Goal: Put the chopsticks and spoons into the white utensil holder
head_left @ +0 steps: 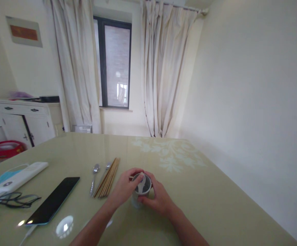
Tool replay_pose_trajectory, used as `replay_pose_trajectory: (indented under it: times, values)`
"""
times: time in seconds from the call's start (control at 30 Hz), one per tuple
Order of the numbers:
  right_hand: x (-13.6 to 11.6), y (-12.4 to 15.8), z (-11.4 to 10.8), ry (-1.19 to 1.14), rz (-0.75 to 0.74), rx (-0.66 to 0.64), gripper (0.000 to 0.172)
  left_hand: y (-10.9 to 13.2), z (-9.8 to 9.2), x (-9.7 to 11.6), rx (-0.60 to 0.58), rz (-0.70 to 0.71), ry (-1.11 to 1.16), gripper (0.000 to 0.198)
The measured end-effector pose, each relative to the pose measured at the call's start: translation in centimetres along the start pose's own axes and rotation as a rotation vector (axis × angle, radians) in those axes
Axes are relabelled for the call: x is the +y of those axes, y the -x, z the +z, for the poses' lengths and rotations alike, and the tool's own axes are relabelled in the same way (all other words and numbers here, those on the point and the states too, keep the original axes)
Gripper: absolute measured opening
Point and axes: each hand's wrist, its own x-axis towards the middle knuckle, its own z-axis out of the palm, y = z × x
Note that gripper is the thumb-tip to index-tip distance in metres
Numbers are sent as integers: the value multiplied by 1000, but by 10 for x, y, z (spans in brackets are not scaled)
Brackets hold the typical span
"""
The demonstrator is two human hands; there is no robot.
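Observation:
My left hand (pixel 125 187) is closed round the left side of a small round container (pixel 137 202) on the table. Its thumb reaches over the rim, by a white spoon-shaped piece (pixel 141 186) at the dark top of the container. From the other side, my right hand (pixel 161 197) grips the same container, thumb at the near side and fingers behind the rim. To the left of my hands lies a bundle of wooden chopsticks (pixel 110 179). Two metal spoons rest beside it, one spoon (pixel 94 176) apart and another spoon (pixel 107 166) partly against the chopsticks.
Farther left on the table (pixel 230 212) are a phone (pixel 53 200) with a cable, folded glasses (pixel 16 200), a white power strip or similar device (pixel 20 177) and a blue mask-like sheet (pixel 2 181). A wall (pixel 253 102) runs along the right.

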Motion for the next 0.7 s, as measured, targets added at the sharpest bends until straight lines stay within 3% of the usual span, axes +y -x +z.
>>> replay_pose_trajectory:
  times: [0.13, 0.27, 0.4, 0.47, 0.53, 0.6, 0.7]
  values:
    - [-2, -1, 4, 45, -6, -1, 83, 3, -4, 3, 8, -29, -24, 25]
    - [5, 0, 6, 65, 3, 23, 84, 7, -11, 9, 169, 86, -58, 22]
    - [12, 1, 3, 33, 84, 41, 83, -1, -30, 3, 510, 73, 225, 34]
    - [14, 1, 1, 30, 101, 47, 83, -7, -52, -10, 719, 12, 398, 39]
    - [15, 2, -1, 33, 104, 55, 82, -12, -79, -30, 854, -99, 394, 41]
    - [16, 2, -1, 38, 112, 61, 82, -12, -104, -51, 877, -231, 246, 42]
    - [17, 2, 0, 43, 133, 79, 86, -10, -127, -75, 736, -346, -79, 51]
